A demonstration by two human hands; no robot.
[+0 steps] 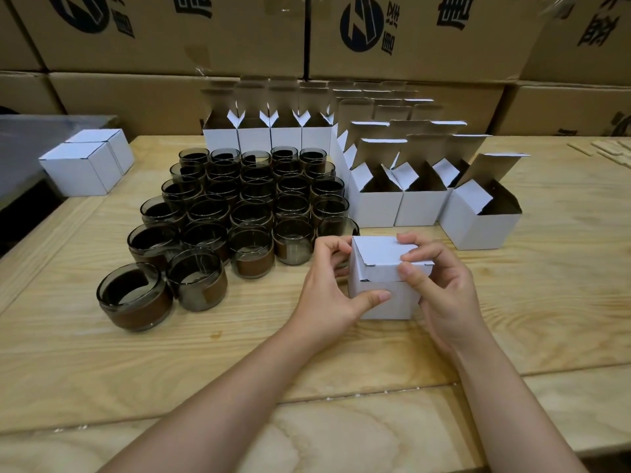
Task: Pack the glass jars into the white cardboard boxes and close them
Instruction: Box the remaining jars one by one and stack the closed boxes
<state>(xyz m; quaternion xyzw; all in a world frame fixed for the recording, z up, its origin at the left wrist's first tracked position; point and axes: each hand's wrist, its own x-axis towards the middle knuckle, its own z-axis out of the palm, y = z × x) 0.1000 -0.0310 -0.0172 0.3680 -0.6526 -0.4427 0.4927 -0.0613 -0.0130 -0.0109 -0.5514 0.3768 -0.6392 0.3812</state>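
A small white cardboard box (382,303) stands on the wooden table (239,353) in front of me, its top flap folded down and almost tucked in. My left hand (327,291) grips its left side, thumb on the front face. My right hand (440,285) holds the right side, with fingers and thumb pinching the lid's front edge. What is inside the box is hidden. Several smoky glass jars (194,278) with brown bands stand in rows to the left.
Several open white boxes (478,220) with raised flaps stand behind and to the right. Two closed white boxes (82,169) sit at the far left edge. Large brown cartons (170,32) are stacked like a wall behind the table.
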